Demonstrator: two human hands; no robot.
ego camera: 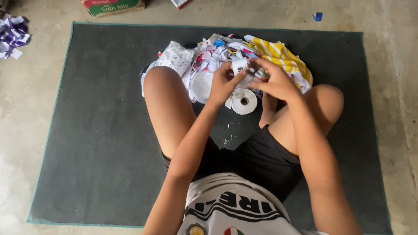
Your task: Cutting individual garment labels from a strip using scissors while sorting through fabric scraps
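Both hands (pixel 250 78) raised, fingers pinching white strip (pixel 239 66)

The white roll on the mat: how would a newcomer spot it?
Start at the dark grey mat, then the pile of paper scraps at its far end. The white tape roll lies flat just below both hands, the only round thing with a centre hole.

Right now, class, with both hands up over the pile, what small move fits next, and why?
Probably pull the white strip a little further off, since the left hand and right hand pinch it together above the white tape roll, which lies on the dark mat beside the paper scrap pile. What the right hand's fingers hold is blurred.
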